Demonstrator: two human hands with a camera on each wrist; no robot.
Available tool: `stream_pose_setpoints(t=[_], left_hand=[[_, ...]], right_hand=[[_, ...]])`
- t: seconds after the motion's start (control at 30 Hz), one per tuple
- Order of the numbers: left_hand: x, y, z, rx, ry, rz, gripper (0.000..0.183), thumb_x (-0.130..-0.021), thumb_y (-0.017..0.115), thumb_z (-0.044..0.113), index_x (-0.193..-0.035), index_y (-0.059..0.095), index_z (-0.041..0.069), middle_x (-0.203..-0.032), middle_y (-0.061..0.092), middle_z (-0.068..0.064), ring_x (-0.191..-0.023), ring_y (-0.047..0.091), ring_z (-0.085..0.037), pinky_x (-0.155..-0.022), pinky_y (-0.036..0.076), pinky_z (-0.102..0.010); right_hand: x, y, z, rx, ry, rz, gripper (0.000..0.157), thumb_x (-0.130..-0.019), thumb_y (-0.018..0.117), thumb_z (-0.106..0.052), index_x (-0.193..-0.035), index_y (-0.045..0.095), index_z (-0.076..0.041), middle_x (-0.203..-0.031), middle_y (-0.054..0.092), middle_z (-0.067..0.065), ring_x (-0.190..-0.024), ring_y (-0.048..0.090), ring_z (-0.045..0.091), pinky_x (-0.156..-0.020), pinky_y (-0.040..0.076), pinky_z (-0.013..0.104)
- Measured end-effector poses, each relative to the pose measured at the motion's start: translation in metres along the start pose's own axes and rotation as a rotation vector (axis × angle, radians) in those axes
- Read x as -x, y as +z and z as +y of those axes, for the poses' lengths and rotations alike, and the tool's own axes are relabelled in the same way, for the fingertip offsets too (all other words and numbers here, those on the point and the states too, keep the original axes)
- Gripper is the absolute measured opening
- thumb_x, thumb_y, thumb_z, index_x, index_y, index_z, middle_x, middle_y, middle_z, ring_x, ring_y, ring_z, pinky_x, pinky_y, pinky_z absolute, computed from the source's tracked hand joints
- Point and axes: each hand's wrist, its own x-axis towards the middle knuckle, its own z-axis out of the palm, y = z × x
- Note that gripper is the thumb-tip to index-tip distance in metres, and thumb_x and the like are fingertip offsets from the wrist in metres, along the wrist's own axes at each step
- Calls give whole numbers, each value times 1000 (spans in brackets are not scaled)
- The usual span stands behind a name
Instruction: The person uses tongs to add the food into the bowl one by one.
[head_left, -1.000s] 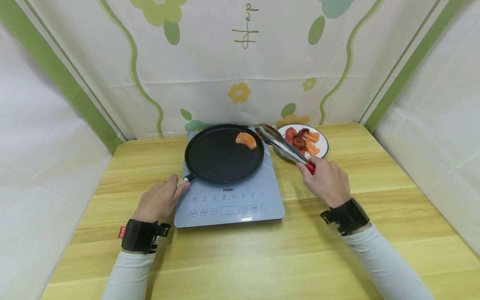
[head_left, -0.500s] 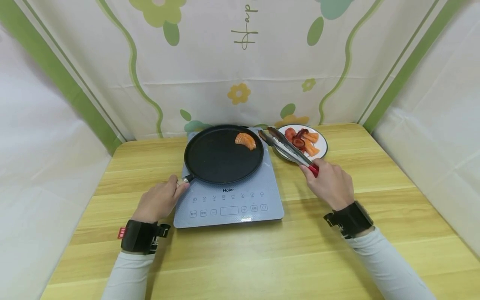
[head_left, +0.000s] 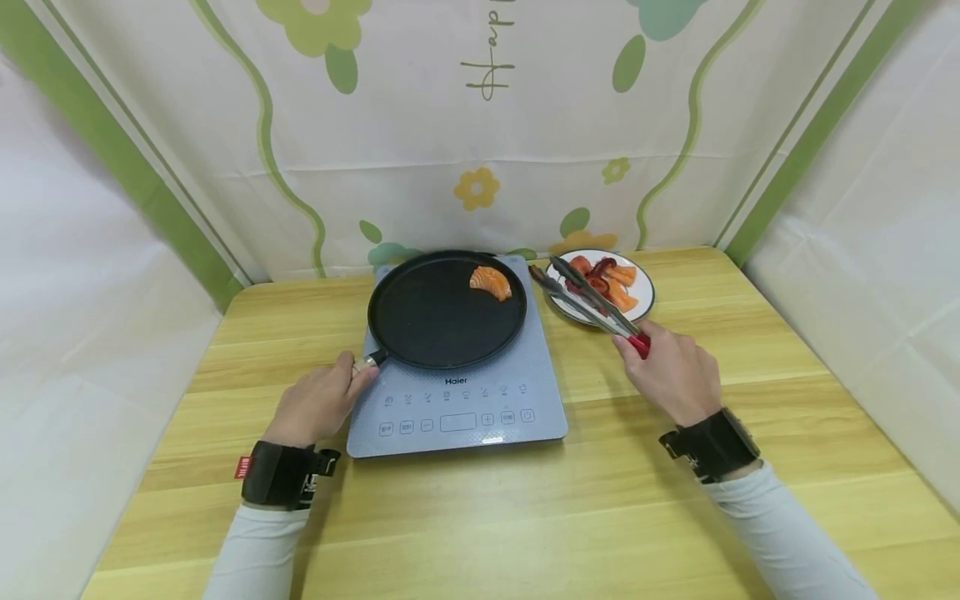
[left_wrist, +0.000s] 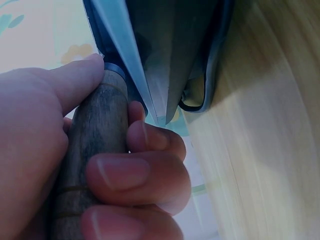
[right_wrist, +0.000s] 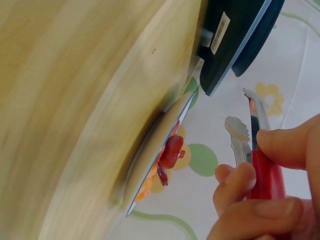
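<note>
Red grips (right_wrist: pixel 265 175) on a pair of slim silver metal tongs (head_left: pixel 603 302) were pinched between the thumb and curled fingers of my right hand (head_left: pixel 672 373). The tongs' two arms stood apart at the tips, raised over the left part of a round white plate with a dark rim (head_left: pixel 643 294), clear of it in the right wrist view. On that plate lay orange salmon-like strips (head_left: pixel 621 295) and glossy dark red pieces (head_left: pixel 604 265).

My left hand (head_left: pixel 317 403) was wrapped round a weathered grey-brown wooden handle (left_wrist: pixel 97 122), the thumb lying along it toward the metal collar. That handle belonged to a round, shallow black pan (head_left: pixel 442 312), which sat on a flat silver-grey cooktop (head_left: pixel 542 367) marked Haier. One curved, white-striped orange slice (head_left: pixel 491 282) rested inside the pan, near its right edge. Cooktop and plate stood side by side on a pale yellow wood-grain table (head_left: pixel 480 517), before a white cloth printed with flowers (head_left: pixel 405 125).
</note>
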Motion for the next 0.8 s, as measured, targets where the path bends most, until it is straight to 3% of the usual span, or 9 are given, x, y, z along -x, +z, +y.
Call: stream_pose_setpoints(t=[0.8], left_hand=[[0, 0, 1, -11, 11, 8, 45, -102, 35, 49, -109, 42, 5, -69, 43, -5, -59, 45, -19, -50, 33, -33]], right_hand=[[7, 0, 18, 41, 45, 5, 45, -93, 45, -62, -85, 49, -17, -60, 41, -1, -49, 39, 18, -41, 25, 35]])
